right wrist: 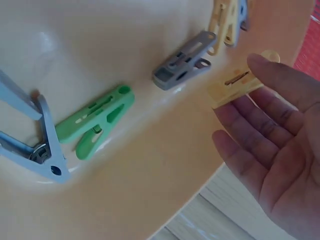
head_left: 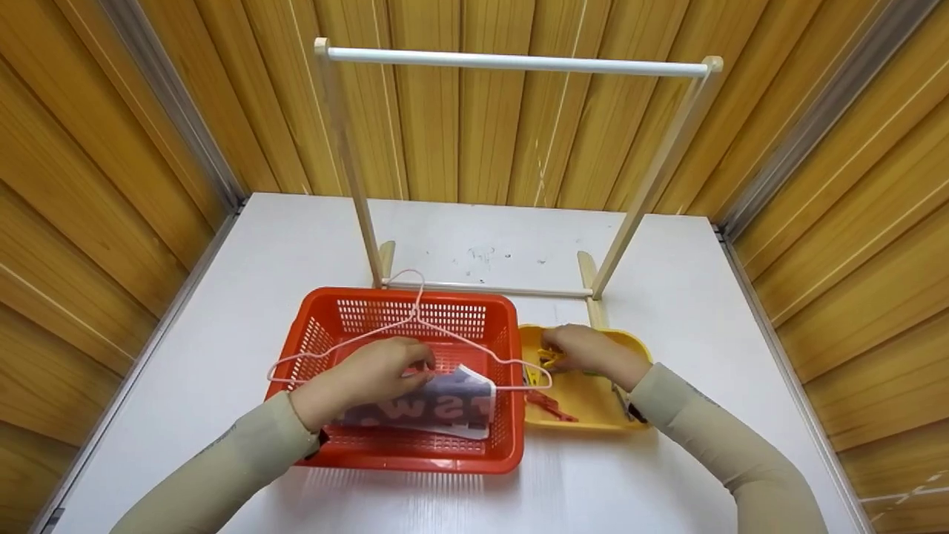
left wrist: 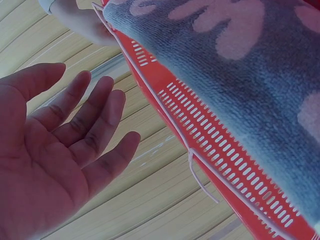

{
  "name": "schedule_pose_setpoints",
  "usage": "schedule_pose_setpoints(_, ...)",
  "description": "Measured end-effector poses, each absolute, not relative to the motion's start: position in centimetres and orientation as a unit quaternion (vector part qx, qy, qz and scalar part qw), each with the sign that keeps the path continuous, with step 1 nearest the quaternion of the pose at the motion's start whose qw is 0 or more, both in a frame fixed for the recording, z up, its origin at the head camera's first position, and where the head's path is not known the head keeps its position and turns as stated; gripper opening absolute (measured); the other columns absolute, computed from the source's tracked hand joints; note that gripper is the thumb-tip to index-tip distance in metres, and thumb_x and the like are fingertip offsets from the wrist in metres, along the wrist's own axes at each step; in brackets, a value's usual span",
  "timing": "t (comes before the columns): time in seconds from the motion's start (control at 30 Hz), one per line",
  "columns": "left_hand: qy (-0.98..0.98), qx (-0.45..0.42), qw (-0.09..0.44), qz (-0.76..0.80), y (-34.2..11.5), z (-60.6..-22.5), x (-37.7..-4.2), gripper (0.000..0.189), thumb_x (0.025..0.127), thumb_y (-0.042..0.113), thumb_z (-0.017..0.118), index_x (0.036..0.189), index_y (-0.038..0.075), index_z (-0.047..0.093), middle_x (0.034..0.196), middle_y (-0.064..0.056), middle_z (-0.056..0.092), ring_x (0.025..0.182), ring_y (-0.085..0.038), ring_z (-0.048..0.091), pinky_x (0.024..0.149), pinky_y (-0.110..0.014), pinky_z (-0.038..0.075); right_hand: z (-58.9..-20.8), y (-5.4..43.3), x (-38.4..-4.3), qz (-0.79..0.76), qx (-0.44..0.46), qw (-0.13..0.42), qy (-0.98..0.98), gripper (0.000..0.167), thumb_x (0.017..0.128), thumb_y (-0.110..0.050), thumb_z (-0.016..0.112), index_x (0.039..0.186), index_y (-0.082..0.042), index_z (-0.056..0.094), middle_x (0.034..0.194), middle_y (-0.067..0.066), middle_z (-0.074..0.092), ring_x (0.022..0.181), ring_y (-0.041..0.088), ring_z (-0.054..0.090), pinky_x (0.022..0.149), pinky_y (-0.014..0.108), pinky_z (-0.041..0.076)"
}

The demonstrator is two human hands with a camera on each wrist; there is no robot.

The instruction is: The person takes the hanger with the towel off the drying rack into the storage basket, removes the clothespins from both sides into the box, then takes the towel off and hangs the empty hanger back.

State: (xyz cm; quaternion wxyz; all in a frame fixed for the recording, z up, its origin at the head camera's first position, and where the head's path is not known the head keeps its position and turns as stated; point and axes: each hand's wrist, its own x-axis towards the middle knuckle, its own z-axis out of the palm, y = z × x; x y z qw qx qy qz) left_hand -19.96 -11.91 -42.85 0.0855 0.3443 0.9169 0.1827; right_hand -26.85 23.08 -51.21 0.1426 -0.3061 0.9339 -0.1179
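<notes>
My right hand (head_left: 586, 350) is in the yellow tray (head_left: 586, 415). In the right wrist view its thumb and fingers pinch a yellow clothespin (right wrist: 237, 82). A grey clothespin (right wrist: 182, 60), a green clothespin (right wrist: 97, 120) and a light blue clip (right wrist: 42, 145) lie near it in the tray. Over the red basket (head_left: 411, 465) hovers my left hand (head_left: 382, 374), its fingers loosely bent with nothing in them, as the left wrist view shows. Just beside it a grey-blue towel (head_left: 437, 404) with pink lettering hangs folded over a pink hanger (head_left: 371, 328), which lies across the basket's top.
Behind the basket stands a wooden rack with a white top bar (head_left: 519, 62) and a low crossbar (head_left: 511, 289). Red clothespins (head_left: 547, 406) lie at the tray's left side. Wood-panelled walls (head_left: 89, 148) enclose the white table (head_left: 259, 237) at the back and sides.
</notes>
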Motion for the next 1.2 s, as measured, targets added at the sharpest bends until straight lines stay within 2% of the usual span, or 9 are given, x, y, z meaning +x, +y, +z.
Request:
schedule_pose_setpoints(0.27,0.919,0.342,0.085,0.177,-11.9,-43.2,-20.1,0.020,0.095,0.022,0.072,0.109,0.007,0.074,0.102,-0.010,0.077,0.090,-0.024,0.070,0.090,-0.046,0.061,-52.6,22.4,-27.3,-0.100,-0.310,0.130,0.936,0.015,0.085,-0.008,0.078,0.087,-0.003,0.064,0.077,0.009,0.063,0.068,0.016,0.046,0.063,0.033,0.043)
schedule_pose_setpoints(0.7,0.922,0.330,0.099,0.176,-12.1,-43.4,-20.2,0.019,0.096,0.019,0.071,0.110,0.007,0.074,0.103,-0.009,0.077,0.092,-0.024,0.071,0.091,-0.046,0.061,-53.6,22.3,-27.3,-0.098,-0.306,0.138,0.937,0.011,0.088,-0.003,0.073,0.087,-0.003,0.063,0.074,0.005,0.056,0.067,0.016,0.043,0.063,0.032,0.042)
schedule_pose_setpoints(0.9,0.924,0.318,0.108,0.182,-12.2,-43.6,-20.3,0.018,0.096,0.020,0.071,0.110,0.009,0.075,0.103,-0.009,0.078,0.090,-0.024,0.070,0.092,-0.046,0.061,-53.7,22.3,-27.2,-0.096,-0.307,0.129,0.938,0.010,0.088,-0.006,0.074,0.088,-0.004,0.064,0.078,0.008,0.062,0.069,0.017,0.048,0.065,0.035,0.048)
schedule_pose_setpoints(1.2,0.922,0.333,0.087,0.180,-12.9,-43.7,-20.4,0.018,0.096,0.021,0.071,0.107,0.007,0.073,0.096,-0.009,0.077,0.085,-0.022,0.069,0.085,-0.044,0.061,-54.2,22.5,-27.0,-0.061,-0.339,0.088,0.935,0.015,0.086,-0.011,0.077,0.090,-0.004,0.065,0.082,0.011,0.068,0.071,0.024,0.060,0.068,0.039,0.054)
